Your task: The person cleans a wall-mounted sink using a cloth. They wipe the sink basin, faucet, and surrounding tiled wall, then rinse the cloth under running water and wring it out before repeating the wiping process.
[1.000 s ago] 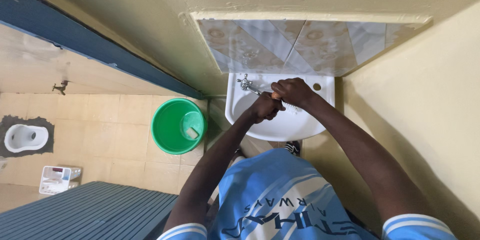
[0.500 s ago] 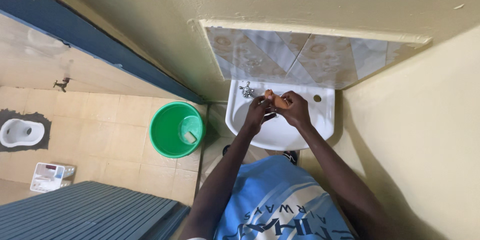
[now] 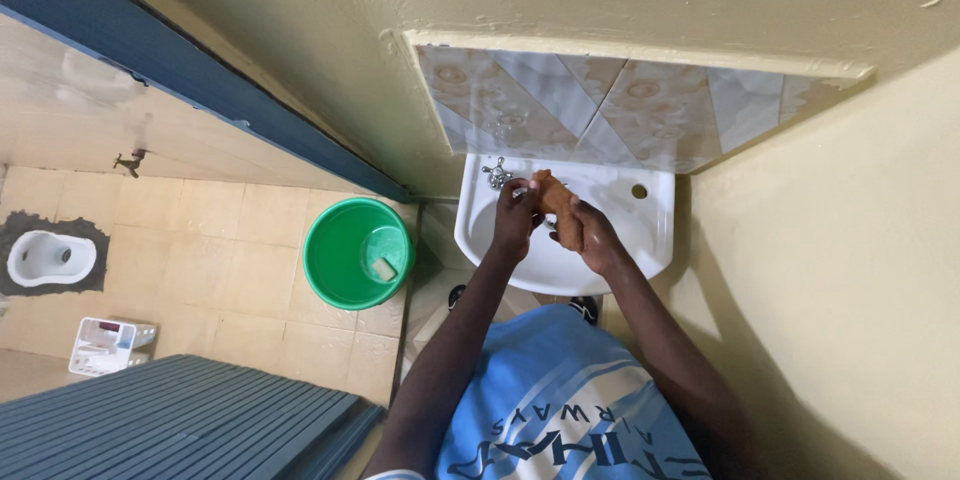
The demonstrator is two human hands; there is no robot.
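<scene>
An orange-brown scrubbing brush is held over the bowl of a white wall-mounted sink. My right hand grips the brush's lower end. My left hand closes on its upper part, just below the chrome tap at the sink's back left. The brush lies slanted between both hands, from the tap side down toward my right. Its bristles are not visible.
A green bucket with a small scoop inside stands on the tiled floor left of the sink. Farther left are a squat toilet and a white plastic basket. A blue door is at lower left. A wall runs close on the right.
One second ago my right hand pressed the brush into the sink beside the tap. Both hands have since lifted it and turned it, so it now slants between them above the bowl.
</scene>
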